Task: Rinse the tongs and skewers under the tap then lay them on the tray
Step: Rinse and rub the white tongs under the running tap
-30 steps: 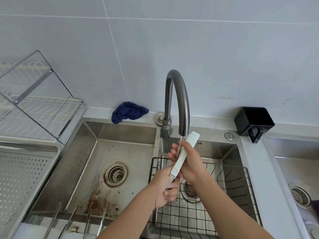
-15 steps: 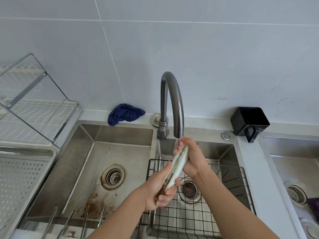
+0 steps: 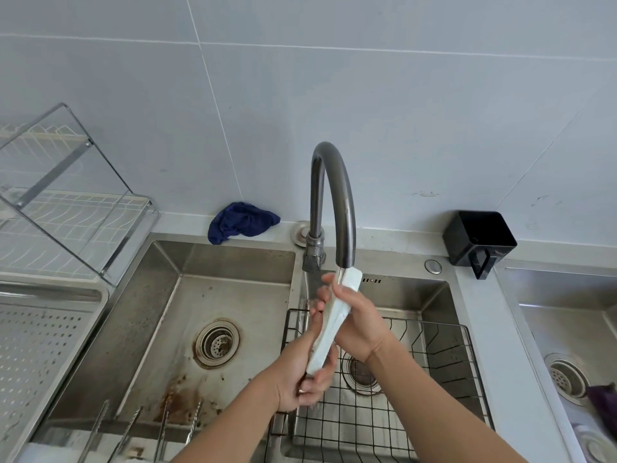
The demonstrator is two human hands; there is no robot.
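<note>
White tongs (image 3: 329, 329) under the tap (image 3: 337, 182), tight in left hand (image 3: 298, 379) below, right hand (image 3: 362, 325) above.

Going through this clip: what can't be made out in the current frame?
Head view, the only one:
1. Lower end of the tongs: hidden inside the grip of the left hand, and blurred there.
2. Upper part of the tongs: partly covered by the right hand wrapped round it.
3. Skewers: near ends cut off by the bottom edge.
4. Purple cloth: cut off by the right edge, shape unclear.
</note>
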